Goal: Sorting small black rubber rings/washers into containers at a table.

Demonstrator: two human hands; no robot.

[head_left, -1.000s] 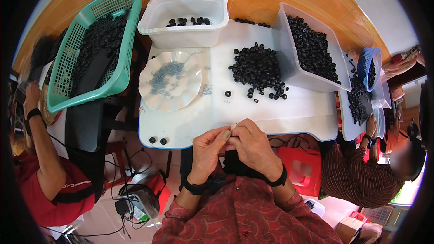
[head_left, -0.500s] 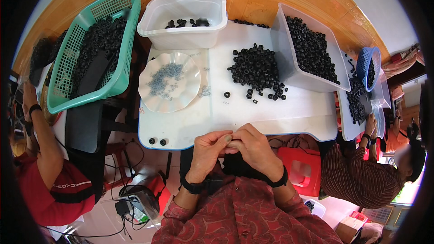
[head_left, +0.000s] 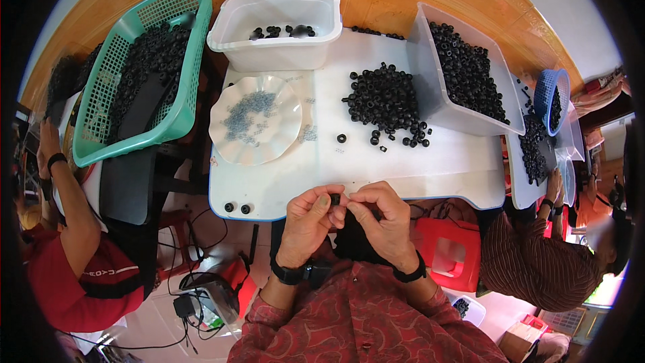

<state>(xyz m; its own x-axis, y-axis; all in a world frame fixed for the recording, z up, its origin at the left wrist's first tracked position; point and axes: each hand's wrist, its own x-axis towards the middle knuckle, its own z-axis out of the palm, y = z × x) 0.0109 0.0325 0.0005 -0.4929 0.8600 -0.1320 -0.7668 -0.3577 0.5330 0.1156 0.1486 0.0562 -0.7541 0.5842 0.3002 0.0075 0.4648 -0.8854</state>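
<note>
My left hand (head_left: 306,226) is closed, pinching a small black ring-shaped part (head_left: 334,199) between thumb and fingers just off the table's near edge. Right beside it, my right hand (head_left: 384,223) has its thumb and forefinger pressed together at the part; whatever they hold is too small to make out. Beyond my hands lies a heap of black ring-shaped parts (head_left: 383,97), with one loose black ring (head_left: 341,138) apart from it. On the left, a scalloped white plate (head_left: 285,136) bears many tiny bluish clear pieces (head_left: 247,115). Two black parts (head_left: 238,208) stand at the table's near left corner.
A white tub (head_left: 275,59) with a few black parts stands at the back. Full of black parts are a translucent bin (head_left: 451,119) at right and a green basket (head_left: 138,146) at left. Co-workers sit on both sides; a red stool (head_left: 449,252) is below the table.
My hands have moved slightly apart, and the fingers have opened up to reveal the black part in the left hand. The view has shifted slightly.
</note>
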